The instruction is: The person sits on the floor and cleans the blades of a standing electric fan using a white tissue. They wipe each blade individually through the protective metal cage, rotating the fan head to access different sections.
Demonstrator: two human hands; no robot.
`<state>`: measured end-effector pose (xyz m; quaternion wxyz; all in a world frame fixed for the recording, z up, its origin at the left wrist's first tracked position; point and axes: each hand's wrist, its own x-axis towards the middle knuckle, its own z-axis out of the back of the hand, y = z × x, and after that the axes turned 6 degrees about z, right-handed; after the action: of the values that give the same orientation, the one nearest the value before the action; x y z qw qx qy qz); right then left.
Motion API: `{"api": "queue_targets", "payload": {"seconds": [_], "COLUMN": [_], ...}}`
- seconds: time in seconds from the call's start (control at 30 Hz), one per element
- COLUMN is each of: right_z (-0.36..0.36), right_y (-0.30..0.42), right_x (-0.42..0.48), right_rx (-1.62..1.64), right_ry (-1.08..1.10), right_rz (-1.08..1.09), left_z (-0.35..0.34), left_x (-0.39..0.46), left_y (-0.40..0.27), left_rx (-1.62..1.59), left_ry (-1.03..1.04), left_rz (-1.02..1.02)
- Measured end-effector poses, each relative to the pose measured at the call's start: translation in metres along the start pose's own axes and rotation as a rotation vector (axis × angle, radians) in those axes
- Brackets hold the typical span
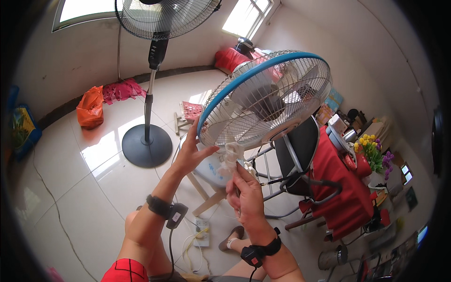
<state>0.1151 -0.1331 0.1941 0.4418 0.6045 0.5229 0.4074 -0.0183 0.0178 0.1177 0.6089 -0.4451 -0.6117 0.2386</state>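
Note:
An electric fan with a blue-rimmed wire guard [225, 86] is tilted in front of me, its pale blades and grey hub visible through the wires. My left hand [192, 149] grips the guard's lower left edge, fingers along the rim and thumb apart beneath it. In my right hand [246, 192] is a slim handle, mostly hidden by the fingers, together with a crumpled whitish cloth [232, 155]. The cloth stands above the fist, close against the lower guard. Beneath it is a pale seat or basin with blue flower prints [211, 169], partly covered by my hands.
A black pedestal fan [147, 144] stands beyond, left of centre. On the floor are an orange plastic bag [91, 107] and a power strip with cords [201, 232]. To the right are a black folding chair [296, 155] and a red-draped table [338, 190] bearing artificial flowers [375, 151].

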Motion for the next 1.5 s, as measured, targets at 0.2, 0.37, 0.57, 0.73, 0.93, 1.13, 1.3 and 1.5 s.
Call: {"api": "queue_targets", "payload": {"seconds": [0.2, 0.37, 0.57, 0.73, 0.93, 1.13, 1.3, 1.5], "right_z": [-0.031, -0.018, -0.04, -0.047, -0.007, -0.028, -0.022, -0.033], "right_y": [-0.03, -0.048, -0.017, -0.009, -0.002, 0.037, 0.033, 0.028], "right_x": [0.023, 0.032, 0.027, 0.037, 0.05, 0.038, 0.033, 0.026], "right_rx": [0.0, -0.532, -0.228, -0.113, -1.198, -1.078, -1.344, -1.639], "right_ry": [-0.213, -0.252, -0.247, -0.27, -0.224, 0.065, 0.026, -0.175], "right_rz": [0.276, 0.621, 0.297, 0.254, 0.625, 0.202, 0.434, 0.396], "left_z": [0.0, 0.006, 0.0, -0.005, -0.013, 0.002, -0.004, -0.008], "left_x": [-0.002, 0.003, 0.002, 0.004, 0.0, -0.001, 0.0, 0.001], "left_y": [0.003, 0.008, 0.004, 0.011, 0.002, 0.012, 0.005, 0.006], "left_rx": [0.128, 0.103, 0.113, 0.156, 0.186, 0.168, 0.115, 0.127], "left_ry": [-0.02, 0.01, -0.033, -0.087, -0.09, -0.056, -0.042, -0.061], "left_rz": [-0.039, -0.079, -0.092, -0.132, -0.132, -0.126, -0.123, -0.125]}}
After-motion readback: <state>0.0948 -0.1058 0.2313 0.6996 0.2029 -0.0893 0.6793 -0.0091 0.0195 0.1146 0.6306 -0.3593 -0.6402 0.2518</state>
